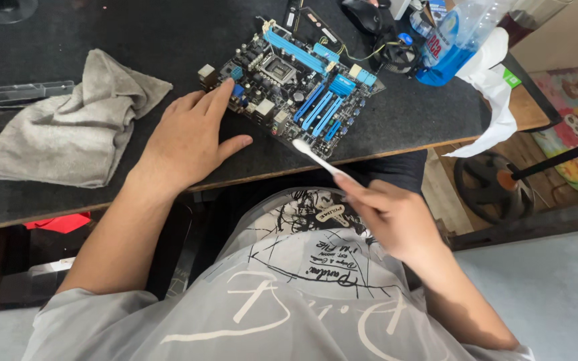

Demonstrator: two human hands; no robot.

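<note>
Two hands at a blue-slotted circuit board (pixel 296 83).
Left hand (pixel 185 140), fingers spread, steadies it; right hand (pixel 393 217) pinches a white brush (pixel 319 159), bristles short of the near edge, apparently for brushing.

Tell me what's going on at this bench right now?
A person sits at a dark table with a blue-slotted circuit board lying flat on it. Their left hand rests palm down on the table, fingertips touching the board's near-left edge. Their right hand holds a white toothbrush, its head at the board's near edge. A crumpled grey cloth lies to the left, and a clear bottle of blue liquid lies beyond the board.
</note>
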